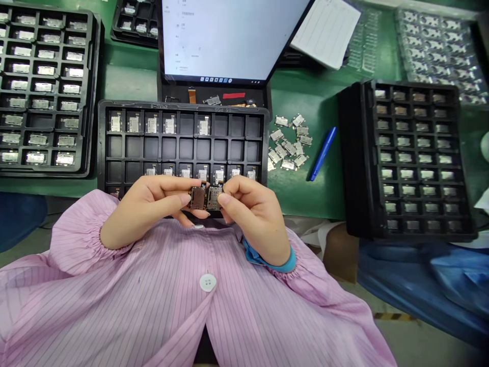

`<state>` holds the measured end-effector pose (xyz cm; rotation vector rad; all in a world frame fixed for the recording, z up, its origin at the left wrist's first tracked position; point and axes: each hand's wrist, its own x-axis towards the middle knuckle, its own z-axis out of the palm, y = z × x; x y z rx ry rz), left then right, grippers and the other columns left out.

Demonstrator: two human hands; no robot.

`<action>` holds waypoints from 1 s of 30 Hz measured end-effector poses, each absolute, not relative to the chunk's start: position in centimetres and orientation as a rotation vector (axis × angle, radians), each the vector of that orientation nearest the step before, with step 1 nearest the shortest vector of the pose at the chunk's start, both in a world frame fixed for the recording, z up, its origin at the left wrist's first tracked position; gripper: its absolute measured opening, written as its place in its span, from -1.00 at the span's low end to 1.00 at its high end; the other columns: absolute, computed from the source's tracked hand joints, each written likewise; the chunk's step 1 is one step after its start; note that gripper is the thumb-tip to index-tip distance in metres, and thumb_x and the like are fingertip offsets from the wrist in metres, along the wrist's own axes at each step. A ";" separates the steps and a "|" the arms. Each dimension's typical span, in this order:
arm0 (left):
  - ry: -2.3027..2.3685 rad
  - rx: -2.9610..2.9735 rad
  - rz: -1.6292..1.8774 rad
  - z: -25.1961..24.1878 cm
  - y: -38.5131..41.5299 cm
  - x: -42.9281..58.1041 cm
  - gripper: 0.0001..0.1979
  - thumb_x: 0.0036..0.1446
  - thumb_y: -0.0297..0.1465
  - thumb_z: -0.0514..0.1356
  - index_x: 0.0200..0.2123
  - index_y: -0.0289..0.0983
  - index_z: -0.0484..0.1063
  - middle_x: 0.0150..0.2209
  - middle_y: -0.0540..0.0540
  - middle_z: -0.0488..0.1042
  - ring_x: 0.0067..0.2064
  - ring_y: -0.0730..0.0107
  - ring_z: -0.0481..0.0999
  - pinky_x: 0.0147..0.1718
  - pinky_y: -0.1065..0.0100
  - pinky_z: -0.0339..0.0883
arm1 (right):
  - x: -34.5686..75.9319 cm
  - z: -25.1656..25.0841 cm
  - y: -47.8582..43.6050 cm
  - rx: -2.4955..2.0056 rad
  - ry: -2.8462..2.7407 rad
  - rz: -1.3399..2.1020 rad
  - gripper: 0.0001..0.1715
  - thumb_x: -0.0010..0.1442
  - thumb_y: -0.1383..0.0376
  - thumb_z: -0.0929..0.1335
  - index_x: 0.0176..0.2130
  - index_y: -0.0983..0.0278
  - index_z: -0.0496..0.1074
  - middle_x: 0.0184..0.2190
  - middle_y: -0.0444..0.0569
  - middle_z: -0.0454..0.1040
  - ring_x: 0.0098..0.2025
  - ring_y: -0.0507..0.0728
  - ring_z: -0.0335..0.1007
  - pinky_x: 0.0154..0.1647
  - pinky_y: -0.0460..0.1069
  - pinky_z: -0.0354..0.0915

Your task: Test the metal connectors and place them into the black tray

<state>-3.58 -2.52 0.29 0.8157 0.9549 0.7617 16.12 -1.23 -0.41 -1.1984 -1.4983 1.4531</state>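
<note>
My left hand (153,204) pinches a small circuit board with a dark metal shield (197,198) between thumb and fingers. Close beside it, my right hand (254,211) grips a second small circuit board with a silvery shield (214,198). Both boards are held up side by side, nearly touching, each with a short dark tab on top. They hang over the near edge of a black compartment tray (183,105). Similar boards (152,124) sit in some pockets of its far row, and more show in the row just beyond my fingers. My hands cover part of the nearest row.
A tablet-like screen (229,41) stands behind the tray. Loose metal-shielded parts (288,148) lie in a heap to the right, beside a blue pen (323,154). Stacked black trays of parts stand at left (86,92) and right (355,153). Clear plastic trays (439,51) lie far right.
</note>
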 end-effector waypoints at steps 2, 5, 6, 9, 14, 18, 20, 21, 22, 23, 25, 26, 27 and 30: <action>0.947 0.803 0.763 0.3 -2.5 -3.6 -0.76 0.20 -0.44 0.23 -0.06 -0.25 0.57 -0.18 -0.16 0.62 -0.21 0.31 0.64 -0.41 0.51 0.54 | 16.1 -0.4 -1.3 -1.195 -1.499 1.453 -0.76 0.18 0.30 0.32 -0.51 0.22 0.24 -0.64 -0.23 0.22 -0.62 -0.04 0.09 -0.61 -0.08 0.01; 0.939 0.796 0.763 0.2 -2.5 -3.6 -0.76 0.21 -0.44 0.23 -0.06 -0.25 0.57 -0.19 -0.16 0.63 -0.22 0.31 0.64 -0.41 0.51 0.53 | 16.1 -0.5 -1.2 -1.193 -1.500 1.456 -0.76 0.17 0.31 0.32 -0.50 0.22 0.24 -0.64 -0.23 0.22 -0.62 -0.04 0.10 -0.62 -0.08 0.01; 0.938 0.794 0.762 0.3 -2.5 -3.5 -0.76 0.21 -0.44 0.23 -0.06 -0.26 0.57 -0.20 -0.16 0.63 -0.22 0.31 0.64 -0.41 0.52 0.53 | 16.1 -0.5 -1.2 -1.192 -1.499 1.458 -0.76 0.17 0.31 0.32 -0.50 0.22 0.24 -0.64 -0.24 0.22 -0.63 -0.05 0.10 -0.62 -0.09 0.01; 0.925 0.780 0.762 0.3 -2.5 -3.5 -0.78 0.22 -0.44 0.22 -0.08 -0.25 0.58 -0.21 -0.15 0.63 -0.23 0.33 0.64 -0.40 0.53 0.53 | 16.2 -0.6 -1.2 -1.182 -1.497 1.466 -0.76 0.17 0.30 0.32 -0.51 0.23 0.24 -0.65 -0.24 0.22 -0.64 -0.05 0.10 -0.63 -0.09 0.01; 0.911 0.776 0.762 0.3 -2.5 -3.6 -0.78 0.22 -0.44 0.22 -0.07 -0.25 0.57 -0.20 -0.15 0.63 -0.21 0.32 0.64 -0.40 0.53 0.53 | 16.2 -0.6 -1.1 -1.197 -1.502 1.449 -0.75 0.16 0.30 0.33 -0.52 0.23 0.24 -0.66 -0.24 0.22 -0.64 -0.05 0.08 -0.64 -0.09 -0.01; 0.915 0.781 0.768 0.2 -2.5 -3.6 -0.76 0.22 -0.44 0.23 -0.05 -0.25 0.56 -0.20 -0.15 0.63 -0.19 0.31 0.64 -0.40 0.53 0.53 | 16.1 -0.5 -1.2 -1.216 -1.507 1.426 -0.75 0.15 0.32 0.33 -0.53 0.23 0.23 -0.66 -0.24 0.22 -0.65 -0.06 0.07 -0.64 -0.10 -0.01; 0.918 0.784 0.771 0.1 -2.5 -3.6 -0.76 0.22 -0.44 0.23 -0.05 -0.25 0.56 -0.18 -0.15 0.62 -0.19 0.30 0.64 -0.39 0.52 0.54 | 16.1 -0.6 -1.2 -1.214 -1.503 1.426 -0.76 0.15 0.33 0.33 -0.52 0.23 0.23 -0.67 -0.24 0.22 -0.65 -0.06 0.07 -0.64 -0.10 0.00; 0.918 0.786 0.771 0.1 -2.4 -3.6 -0.76 0.22 -0.44 0.23 -0.05 -0.24 0.56 -0.17 -0.15 0.62 -0.18 0.29 0.64 -0.39 0.52 0.54 | 16.1 -0.6 -1.2 -1.212 -1.502 1.426 -0.76 0.15 0.33 0.33 -0.52 0.23 0.23 -0.67 -0.24 0.22 -0.65 -0.06 0.07 -0.65 -0.10 0.00; 0.918 0.788 0.771 0.1 -2.4 -3.6 -0.77 0.22 -0.44 0.23 -0.05 -0.24 0.56 -0.16 -0.15 0.62 -0.18 0.30 0.64 -0.39 0.52 0.54 | 16.1 -0.6 -1.2 -1.211 -1.503 1.427 -0.76 0.15 0.33 0.33 -0.52 0.23 0.24 -0.66 -0.24 0.22 -0.65 -0.06 0.07 -0.65 -0.10 0.00; 0.916 0.787 0.771 0.1 -2.4 -3.6 -0.77 0.22 -0.44 0.22 -0.06 -0.23 0.57 -0.14 -0.15 0.62 -0.19 0.30 0.64 -0.39 0.53 0.54 | 16.2 -0.6 -1.2 -1.210 -1.505 1.426 -0.76 0.15 0.33 0.33 -0.52 0.23 0.24 -0.66 -0.25 0.22 -0.65 -0.06 0.07 -0.65 -0.10 -0.01; 0.913 0.781 0.772 0.2 -2.4 -3.5 -0.78 0.22 -0.45 0.23 -0.07 -0.21 0.57 -0.13 -0.14 0.61 -0.19 0.32 0.64 -0.39 0.53 0.54 | 16.2 -0.7 -1.2 -1.207 -1.514 1.419 -0.76 0.15 0.32 0.33 -0.52 0.23 0.24 -0.66 -0.25 0.21 -0.64 -0.06 0.07 -0.64 -0.10 0.00; 0.912 0.777 0.775 0.2 -2.4 -3.5 -0.78 0.22 -0.45 0.23 -0.07 -0.21 0.58 -0.12 -0.14 0.61 -0.20 0.32 0.64 -0.40 0.53 0.54 | 16.2 -0.7 -1.2 -1.206 -1.519 1.412 -0.75 0.16 0.32 0.33 -0.52 0.23 0.24 -0.66 -0.24 0.22 -0.64 -0.06 0.08 -0.63 -0.10 0.01; 0.912 0.773 0.777 0.2 -2.4 -3.6 -0.78 0.22 -0.44 0.23 -0.08 -0.20 0.58 -0.12 -0.14 0.61 -0.20 0.33 0.64 -0.40 0.53 0.54 | 16.2 -0.8 -1.2 -1.202 -1.522 1.405 -0.75 0.16 0.32 0.33 -0.52 0.24 0.24 -0.66 -0.24 0.22 -0.63 -0.05 0.09 -0.62 -0.10 0.01; 0.916 0.771 0.780 0.2 -2.3 -3.6 -0.79 0.21 -0.44 0.24 -0.09 -0.19 0.59 -0.12 -0.13 0.61 -0.21 0.33 0.64 -0.40 0.53 0.54 | 16.2 -0.8 -1.2 -1.182 -1.515 1.413 -0.75 0.19 0.31 0.33 -0.51 0.24 0.25 -0.65 -0.24 0.24 -0.62 -0.05 0.11 -0.61 -0.10 0.03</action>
